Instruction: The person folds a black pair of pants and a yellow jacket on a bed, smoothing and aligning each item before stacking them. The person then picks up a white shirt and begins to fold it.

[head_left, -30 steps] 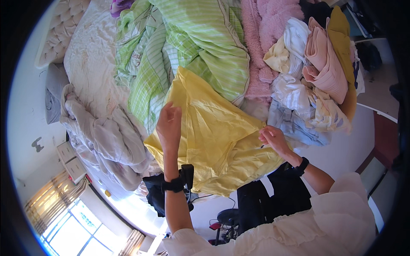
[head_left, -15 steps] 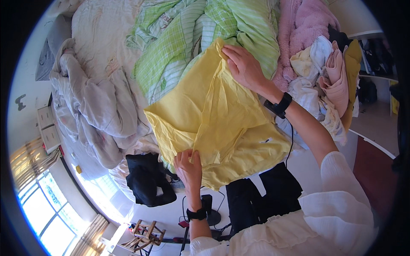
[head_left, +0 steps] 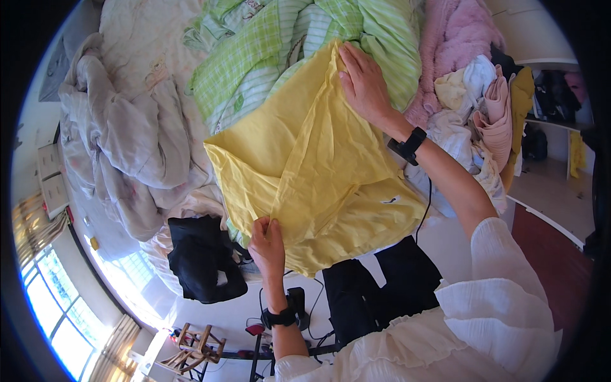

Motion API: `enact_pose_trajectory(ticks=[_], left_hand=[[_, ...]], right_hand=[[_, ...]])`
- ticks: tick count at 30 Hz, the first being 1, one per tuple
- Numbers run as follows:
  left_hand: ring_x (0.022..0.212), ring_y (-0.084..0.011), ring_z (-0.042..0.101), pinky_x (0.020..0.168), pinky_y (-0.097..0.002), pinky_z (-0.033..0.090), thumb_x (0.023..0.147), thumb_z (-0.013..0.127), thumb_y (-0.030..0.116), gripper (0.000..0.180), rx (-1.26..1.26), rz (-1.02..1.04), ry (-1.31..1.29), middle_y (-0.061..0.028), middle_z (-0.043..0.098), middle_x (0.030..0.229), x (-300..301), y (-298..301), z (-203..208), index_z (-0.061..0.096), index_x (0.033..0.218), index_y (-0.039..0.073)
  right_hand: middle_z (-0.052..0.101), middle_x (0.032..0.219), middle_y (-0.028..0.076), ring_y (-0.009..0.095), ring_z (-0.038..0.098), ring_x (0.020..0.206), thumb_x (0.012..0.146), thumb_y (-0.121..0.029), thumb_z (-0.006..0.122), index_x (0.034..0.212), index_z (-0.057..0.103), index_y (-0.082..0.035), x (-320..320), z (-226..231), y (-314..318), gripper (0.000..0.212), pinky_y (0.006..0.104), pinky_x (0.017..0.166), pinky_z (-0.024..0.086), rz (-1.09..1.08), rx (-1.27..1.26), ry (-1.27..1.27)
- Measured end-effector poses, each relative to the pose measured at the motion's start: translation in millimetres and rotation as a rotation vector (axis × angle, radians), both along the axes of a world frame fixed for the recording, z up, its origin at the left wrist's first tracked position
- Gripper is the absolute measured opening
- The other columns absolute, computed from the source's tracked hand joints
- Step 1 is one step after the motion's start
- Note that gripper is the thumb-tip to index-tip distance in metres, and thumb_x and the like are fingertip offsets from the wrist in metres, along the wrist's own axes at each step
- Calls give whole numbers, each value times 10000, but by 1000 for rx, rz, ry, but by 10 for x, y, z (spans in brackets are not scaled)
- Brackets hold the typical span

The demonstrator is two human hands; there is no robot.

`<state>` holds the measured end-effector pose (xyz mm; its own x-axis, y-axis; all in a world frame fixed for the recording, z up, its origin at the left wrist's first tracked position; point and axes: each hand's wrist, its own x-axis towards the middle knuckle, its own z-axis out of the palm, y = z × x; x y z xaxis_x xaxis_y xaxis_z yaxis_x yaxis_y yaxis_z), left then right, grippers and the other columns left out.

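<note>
A yellow garment (head_left: 318, 153) of thin, creased cloth is spread before me, with a long fold running from its far right corner to its near left edge. My right hand (head_left: 366, 86) grips that far corner, its thumb and fingers pressed on the cloth. At the near left edge, my left hand (head_left: 267, 245) pinches the garment between thumb and fingers. A small dark mark shows on the cloth near its right side. Which kind of garment it is, I cannot tell.
A green checked quilt (head_left: 254, 70) lies beyond, with a grey crumpled cover (head_left: 127, 127) on the left. A black folded garment (head_left: 203, 261) rests near my left hand. Piled clothes (head_left: 468, 127) and a pink fluffy blanket (head_left: 445, 44) are at the right. A wooden stool (head_left: 194, 347) stands lower left.
My right hand has drawn the far corner further away, pulling the cloth and its long fold straighter. My left hand keeps its pinch. The whole view has shifted slightly.
</note>
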<state>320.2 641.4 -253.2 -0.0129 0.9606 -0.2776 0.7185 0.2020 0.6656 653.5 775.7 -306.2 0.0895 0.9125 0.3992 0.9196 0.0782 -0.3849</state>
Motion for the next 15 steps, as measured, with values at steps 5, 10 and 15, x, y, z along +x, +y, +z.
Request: enact_pose_trajectory(ticks=[5, 10, 15], left_hand=[[660, -279, 621, 623, -353, 474, 840, 611, 130, 148, -8, 60, -44, -164, 631, 751, 69, -11, -3, 582, 869, -12], [746, -196, 557, 645, -305, 452, 840, 610, 109, 264, 150, 142, 2, -77, 594, 835, -8, -190, 39, 559, 1084, 23], [762, -93, 544, 612, -224, 443, 918, 542, 195, 201, 33, 582, -195, -30, 583, 853, -458, -828, -12, 562, 1018, 22]], right_hand=[[340, 1405, 147, 320, 336, 1284, 869, -251, 559, 1344, 375, -28, -259, 112, -184, 555, 434, 1057, 275, 187, -27, -119], [382, 1359, 145, 321, 362, 1247, 861, -253, 581, 1302, 418, -34, -194, 183, -424, 519, 436, 1055, 270, 156, -6, -41], [516, 1128, 145, 314, 529, 1016, 834, -151, 594, 1144, 505, -27, 163, 297, -1575, 345, 382, 855, 433, 105, -301, 286]])
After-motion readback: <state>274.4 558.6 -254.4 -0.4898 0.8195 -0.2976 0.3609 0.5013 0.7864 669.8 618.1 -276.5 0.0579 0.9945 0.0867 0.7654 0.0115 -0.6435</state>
